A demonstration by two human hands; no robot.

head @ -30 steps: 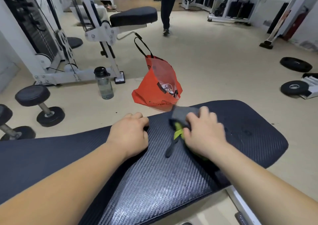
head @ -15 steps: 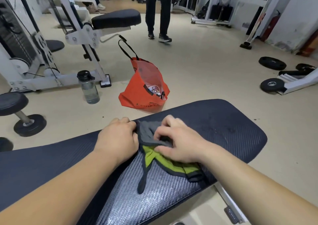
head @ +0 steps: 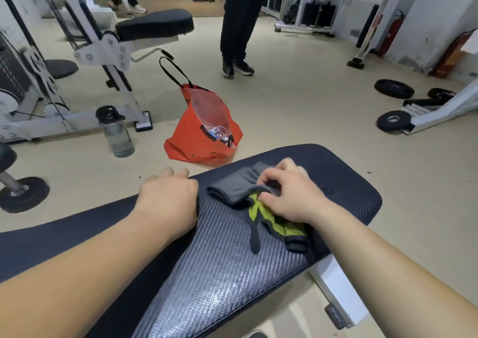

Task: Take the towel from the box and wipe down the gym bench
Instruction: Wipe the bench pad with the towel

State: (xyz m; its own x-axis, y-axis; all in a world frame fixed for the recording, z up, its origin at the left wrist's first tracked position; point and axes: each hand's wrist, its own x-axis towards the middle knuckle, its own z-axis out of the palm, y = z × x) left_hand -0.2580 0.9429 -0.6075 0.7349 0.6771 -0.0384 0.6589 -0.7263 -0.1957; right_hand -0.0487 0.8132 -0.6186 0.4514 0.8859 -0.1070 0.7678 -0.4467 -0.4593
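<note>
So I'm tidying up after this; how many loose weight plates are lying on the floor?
3, all at the right: one farthest back, a smaller one beside it partly hidden, and one nearest against the white frame. More may be hidden.

the towel (head: 232,191) is grey with a yellow-green panel and dark edging, bunched and partly folded, a thin dark strip trailing toward the near side. it lies on the far right part of the gym bench (head: 232,280), a long dark pad with a woven, carbon-look texture that runs from near left to far right.
</note>
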